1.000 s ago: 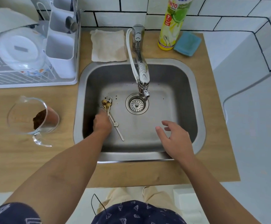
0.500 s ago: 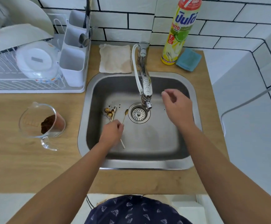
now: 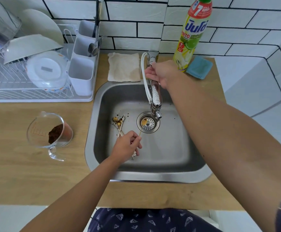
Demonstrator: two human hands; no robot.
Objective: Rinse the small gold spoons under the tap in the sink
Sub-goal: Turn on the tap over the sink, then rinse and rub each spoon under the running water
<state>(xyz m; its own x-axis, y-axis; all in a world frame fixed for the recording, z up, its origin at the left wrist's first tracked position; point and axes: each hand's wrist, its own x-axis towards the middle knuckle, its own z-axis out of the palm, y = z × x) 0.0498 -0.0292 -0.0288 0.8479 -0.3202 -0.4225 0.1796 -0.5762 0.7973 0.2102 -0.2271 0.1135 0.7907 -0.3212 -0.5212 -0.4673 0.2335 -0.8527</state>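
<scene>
My left hand (image 3: 127,144) pinches the thin handle of one small gold spoon (image 3: 143,122), whose bowl hangs over the drain strainer (image 3: 150,125) below the tap spout (image 3: 156,97). Several more small spoons (image 3: 118,123) lie in a bunch on the sink floor to the left, with dark crumbs around them. My right hand (image 3: 161,72) grips the tap handle at the back of the steel sink (image 3: 178,176). No water shows from the spout.
A glass measuring jug (image 3: 50,131) with brown powder stands on the wooden counter left of the sink. A white dish rack (image 3: 35,72) with bowls and a cutlery holder fills the back left. A folded cloth (image 3: 123,66), a dish soap bottle (image 3: 191,36) and a blue sponge (image 3: 199,67) sit behind the sink.
My right hand rose from over the sink to the tap handle and closed on it. My left hand lifted one spoon from the bunch and carried its bowl over the drain.
</scene>
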